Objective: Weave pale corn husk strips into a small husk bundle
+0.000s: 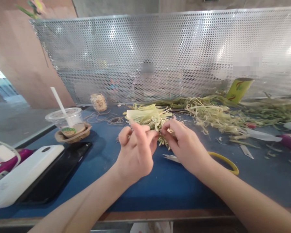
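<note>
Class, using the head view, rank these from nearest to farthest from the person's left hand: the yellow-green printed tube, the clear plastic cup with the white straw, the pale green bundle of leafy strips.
1. Pale green bundle of leafy strips: right by the left hand.
2. Clear plastic cup: off to the left.
3. Yellow-green printed tube: far right, near the perforated metal screen.

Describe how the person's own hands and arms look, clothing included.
Both hands, left and right, are bare, without gloves. The left forearm and right forearm show no sleeves, and neither wrist shows a watch or bracelet.
</note>
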The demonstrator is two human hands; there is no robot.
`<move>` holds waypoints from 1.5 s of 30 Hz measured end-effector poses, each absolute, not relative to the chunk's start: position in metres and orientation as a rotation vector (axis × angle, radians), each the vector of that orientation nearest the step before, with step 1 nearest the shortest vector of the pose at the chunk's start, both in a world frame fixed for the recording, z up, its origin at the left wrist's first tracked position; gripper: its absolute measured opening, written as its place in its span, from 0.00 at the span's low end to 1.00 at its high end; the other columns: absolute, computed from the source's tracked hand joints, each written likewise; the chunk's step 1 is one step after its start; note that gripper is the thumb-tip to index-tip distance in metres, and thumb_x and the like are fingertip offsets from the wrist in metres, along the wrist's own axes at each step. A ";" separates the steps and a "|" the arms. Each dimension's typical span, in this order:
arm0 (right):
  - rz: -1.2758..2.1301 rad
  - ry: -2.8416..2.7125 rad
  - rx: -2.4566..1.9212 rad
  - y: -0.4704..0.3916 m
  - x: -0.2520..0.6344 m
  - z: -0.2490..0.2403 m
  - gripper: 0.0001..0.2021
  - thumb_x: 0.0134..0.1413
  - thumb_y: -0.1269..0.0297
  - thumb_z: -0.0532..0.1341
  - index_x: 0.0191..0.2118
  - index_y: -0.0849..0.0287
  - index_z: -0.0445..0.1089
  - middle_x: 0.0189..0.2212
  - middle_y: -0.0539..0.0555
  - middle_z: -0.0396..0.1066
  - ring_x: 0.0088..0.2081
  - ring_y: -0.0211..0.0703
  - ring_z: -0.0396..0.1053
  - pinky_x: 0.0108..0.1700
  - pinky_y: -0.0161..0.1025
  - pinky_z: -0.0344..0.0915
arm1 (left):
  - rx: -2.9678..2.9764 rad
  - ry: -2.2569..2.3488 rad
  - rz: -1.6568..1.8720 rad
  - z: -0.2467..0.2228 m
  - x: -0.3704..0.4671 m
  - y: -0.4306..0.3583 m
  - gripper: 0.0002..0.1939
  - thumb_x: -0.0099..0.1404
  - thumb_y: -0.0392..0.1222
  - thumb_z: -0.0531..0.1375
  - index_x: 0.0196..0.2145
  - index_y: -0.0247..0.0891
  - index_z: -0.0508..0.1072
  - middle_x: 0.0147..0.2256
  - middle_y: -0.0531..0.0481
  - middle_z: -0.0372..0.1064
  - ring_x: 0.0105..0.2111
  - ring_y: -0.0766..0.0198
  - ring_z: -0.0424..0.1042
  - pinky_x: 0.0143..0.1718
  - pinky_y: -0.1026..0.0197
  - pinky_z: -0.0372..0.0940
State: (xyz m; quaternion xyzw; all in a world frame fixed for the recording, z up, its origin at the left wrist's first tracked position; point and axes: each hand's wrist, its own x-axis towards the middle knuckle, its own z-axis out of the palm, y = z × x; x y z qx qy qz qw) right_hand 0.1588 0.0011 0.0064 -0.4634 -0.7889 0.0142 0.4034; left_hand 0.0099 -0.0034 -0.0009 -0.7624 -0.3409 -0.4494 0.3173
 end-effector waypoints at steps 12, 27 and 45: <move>-0.339 -2.034 -1.413 0.000 0.158 0.005 0.06 0.57 0.68 0.51 0.30 0.59 0.61 0.29 0.53 0.69 0.18 0.37 0.61 0.20 0.32 0.44 | -2.371 -1.324 -1.400 0.001 0.012 -0.011 0.46 0.56 0.31 0.57 0.63 0.36 0.31 0.27 0.56 0.72 0.30 0.62 0.70 0.41 0.53 0.61; 0.160 -1.964 -1.056 0.001 0.169 0.009 0.04 0.57 0.70 0.52 0.31 0.58 0.59 0.25 0.48 0.64 0.26 0.34 0.63 0.25 0.30 0.54 | -2.500 -1.020 -1.384 0.003 -0.007 -0.006 0.45 0.58 0.33 0.60 0.63 0.47 0.34 0.40 0.50 0.74 0.43 0.59 0.71 0.49 0.52 0.63; -0.193 -1.980 -0.672 -0.007 0.172 0.006 0.07 0.52 0.69 0.60 0.35 0.54 0.74 0.39 0.54 0.67 0.22 0.29 0.63 0.23 0.32 0.63 | -2.666 -1.589 -2.011 0.012 -0.003 -0.015 0.46 0.54 0.35 0.62 0.63 0.38 0.38 0.26 0.55 0.75 0.23 0.66 0.71 0.24 0.64 0.67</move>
